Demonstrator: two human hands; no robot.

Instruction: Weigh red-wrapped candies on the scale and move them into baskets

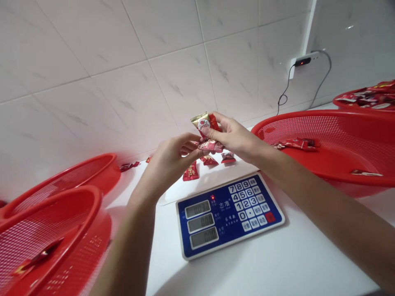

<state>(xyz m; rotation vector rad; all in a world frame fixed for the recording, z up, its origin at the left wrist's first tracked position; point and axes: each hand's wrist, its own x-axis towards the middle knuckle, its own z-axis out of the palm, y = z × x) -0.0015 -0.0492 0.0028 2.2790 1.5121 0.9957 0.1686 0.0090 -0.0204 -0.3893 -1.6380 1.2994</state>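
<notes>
Above the weighing plate of a blue digital scale (230,216), my two hands come together around small wrapped snack packets. My right hand (230,133) is closed on a few of them, among them a red packet with a gold end (203,122). Against a red-and-brown packet (211,146) just below, my left hand (175,158) has its thumb and fingers pinched at the packet's left end. Beneath the hands, several red packets lie on the plate, including a red packet (191,171) at its left and a darker packet (228,157) at its right.
Red mesh baskets flank the scale: a large basket (324,117) at right holding some packets, a fuller basket (342,100) behind it, and two at left, the nearer basket (92,195) overlapping the farther (105,164). A power strip (304,61) with cords hangs on the tiled wall.
</notes>
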